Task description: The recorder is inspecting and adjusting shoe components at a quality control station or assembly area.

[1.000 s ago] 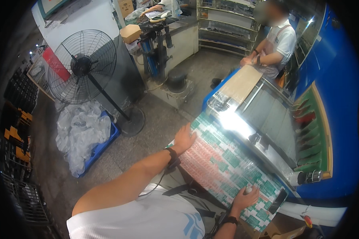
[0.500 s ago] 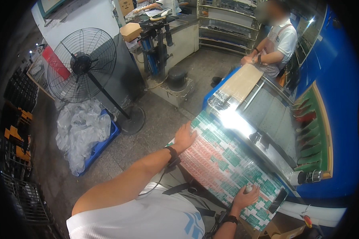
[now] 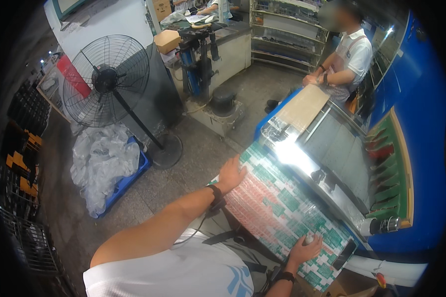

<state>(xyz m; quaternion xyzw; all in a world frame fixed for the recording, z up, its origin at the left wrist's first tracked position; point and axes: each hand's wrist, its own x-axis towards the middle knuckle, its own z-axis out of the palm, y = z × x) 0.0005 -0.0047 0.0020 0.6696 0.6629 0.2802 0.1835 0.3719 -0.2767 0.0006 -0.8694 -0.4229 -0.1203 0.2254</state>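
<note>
In front of me is a board (image 3: 270,198) covered with green, white and red printed sheets under a shiny layer. My left hand (image 3: 231,174) lies on its far left edge, fingers stretched out, holding nothing. Towards the near right end, my right hand (image 3: 305,251) rests on the same surface. Its fingers curl round a small whitish object (image 3: 309,239), mostly covered by the hand, so its kind is unclear. A dark flat rectangle (image 3: 345,254) lies at the board's right end, just beyond that hand.
A blue machine (image 3: 406,198) with a metal bed adjoins the board. At its far end stands another person (image 3: 352,57), hands together. To the left are a black fan (image 3: 105,79) and a blue tray (image 3: 142,162) of clear plastic. An open cardboard box (image 3: 354,286) sits below right.
The view has shifted slightly. My left hand stays on the board's edge. My right hand's fingers have spread a little around the small whitish object.
</note>
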